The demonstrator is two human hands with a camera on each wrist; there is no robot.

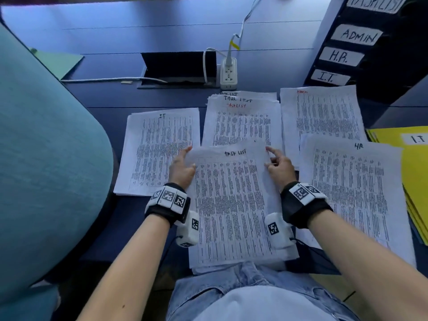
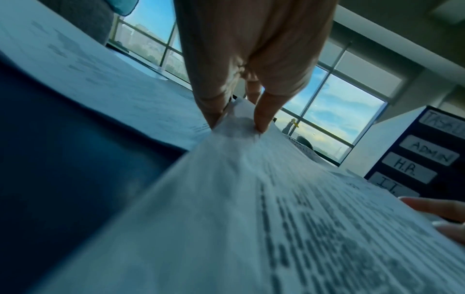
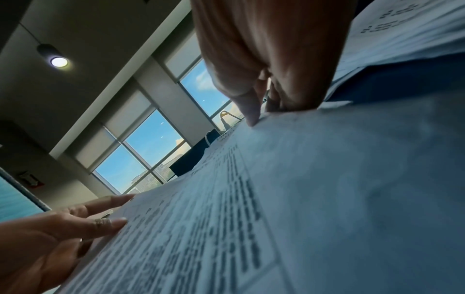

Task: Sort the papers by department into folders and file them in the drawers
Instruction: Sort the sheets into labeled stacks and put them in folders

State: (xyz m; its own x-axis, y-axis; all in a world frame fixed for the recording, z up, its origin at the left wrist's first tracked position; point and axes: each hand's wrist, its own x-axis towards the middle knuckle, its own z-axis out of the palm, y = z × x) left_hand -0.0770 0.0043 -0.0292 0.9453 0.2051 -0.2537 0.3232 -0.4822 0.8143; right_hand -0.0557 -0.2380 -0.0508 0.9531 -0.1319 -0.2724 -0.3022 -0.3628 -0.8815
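Tall windows with blue sky fill the far wall of the office, seen from both wrist views, and a dark blue bench [image 1: 162,35] runs under them. Nearest the person, a white printed sheet headed "TASK LIST" [image 1: 231,205] lies on top of a loose stack at the bench's near edge. The left hand [image 1: 181,169] holds its left edge near the top, thumb on the page and fingers [image 2: 264,111] curled round the edge and under it, so the corner lifts. The right hand [image 1: 279,166] takes the right edge the same way, fingers [image 3: 247,107] bent and pinching the paper.

Four sorted piles lie beyond and beside it. To the left sits a pile marked "IT" [image 1: 159,149]. Straight ahead is a pile headed "TASKLIST" in red [image 1: 240,121], with more such headings peeking out above it. Far right is a pile marked "ADMIN" in red [image 1: 322,112], and nearer on the right a pile marked "HR" [image 1: 352,193] overlaps it.

At the right edge lie yellow card folders, the top one labelled "I.T" [image 1: 414,172]. A dark drawer unit [image 1: 370,42] stands at the far right, with white labels reading "TASKLIST", "ADMIN", "H.R." and "I.T." from top down. A white power strip [image 1: 228,74] sits mid-bench beside a black cable hatch [image 1: 178,67]. A green folder [image 1: 62,62] lies far left, partly behind a teal chair back [image 1: 46,158].
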